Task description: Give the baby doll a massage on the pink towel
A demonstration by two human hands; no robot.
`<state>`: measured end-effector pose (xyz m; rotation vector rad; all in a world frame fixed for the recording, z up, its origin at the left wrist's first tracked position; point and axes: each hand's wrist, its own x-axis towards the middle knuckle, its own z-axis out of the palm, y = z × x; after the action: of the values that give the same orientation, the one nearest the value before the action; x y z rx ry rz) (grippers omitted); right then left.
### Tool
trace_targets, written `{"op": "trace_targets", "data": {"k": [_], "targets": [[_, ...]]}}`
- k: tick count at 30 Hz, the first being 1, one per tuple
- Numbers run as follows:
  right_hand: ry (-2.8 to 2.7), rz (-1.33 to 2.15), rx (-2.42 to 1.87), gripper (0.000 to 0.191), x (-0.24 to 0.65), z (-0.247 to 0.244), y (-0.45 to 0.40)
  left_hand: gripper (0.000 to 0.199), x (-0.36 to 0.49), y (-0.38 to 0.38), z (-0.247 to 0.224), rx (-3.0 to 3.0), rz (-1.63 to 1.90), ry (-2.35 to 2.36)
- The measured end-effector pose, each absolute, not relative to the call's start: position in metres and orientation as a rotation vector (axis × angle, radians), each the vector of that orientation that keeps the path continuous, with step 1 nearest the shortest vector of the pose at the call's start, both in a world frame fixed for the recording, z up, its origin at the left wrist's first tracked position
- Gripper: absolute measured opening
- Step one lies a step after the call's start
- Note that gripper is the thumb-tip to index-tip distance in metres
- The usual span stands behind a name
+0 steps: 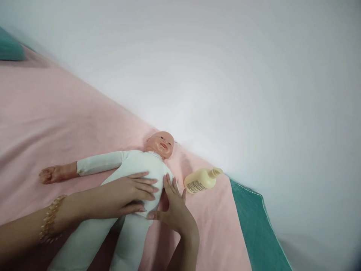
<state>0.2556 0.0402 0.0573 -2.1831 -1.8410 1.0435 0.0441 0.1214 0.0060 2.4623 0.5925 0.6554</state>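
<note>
A baby doll (141,163) with a white cloth body and a bald plastic head lies face up on a pink sheet (214,218). My left hand (126,194), with a beaded bracelet at the wrist, rests flat on the doll's belly, fingers spread. At the doll's side on the right, my right hand (175,207) touches the body near the shoulder and hip, its fingers apart. One doll arm stretches out to the left; the other is mostly hidden by my right hand. Beside the doll's head and shoulder, a pale yellow pump bottle (200,180) lies on its side.
A pale wall (225,75) rises behind the sheet's far edge. Green cloth (251,218) shows past the sheet on the right, and a green item (11,47) sits at the far left corner.
</note>
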Motion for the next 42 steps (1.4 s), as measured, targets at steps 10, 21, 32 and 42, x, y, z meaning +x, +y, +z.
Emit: {"op": "trace_targets", "data": {"k": [10,21,32,42], "targets": [[-1.852,1.073,-2.224,0.109,0.253,0.061,0.043,0.059,0.045,0.154,-0.044,2.593,0.806,0.992],[-1.806,1.107,-2.177,0.095,0.257,0.072,0.034,0.052,0.036,0.157,-0.034,2.453,0.847,1.421],[-2.164,0.925,-1.595,0.050,0.190,0.052,0.051,0.047,0.032,0.166,-0.046,2.462,0.799,1.337],[-1.876,0.485,-1.812,0.076,0.214,0.002,0.069,0.050,0.033,0.171,-0.059,2.409,0.973,1.280]]}}
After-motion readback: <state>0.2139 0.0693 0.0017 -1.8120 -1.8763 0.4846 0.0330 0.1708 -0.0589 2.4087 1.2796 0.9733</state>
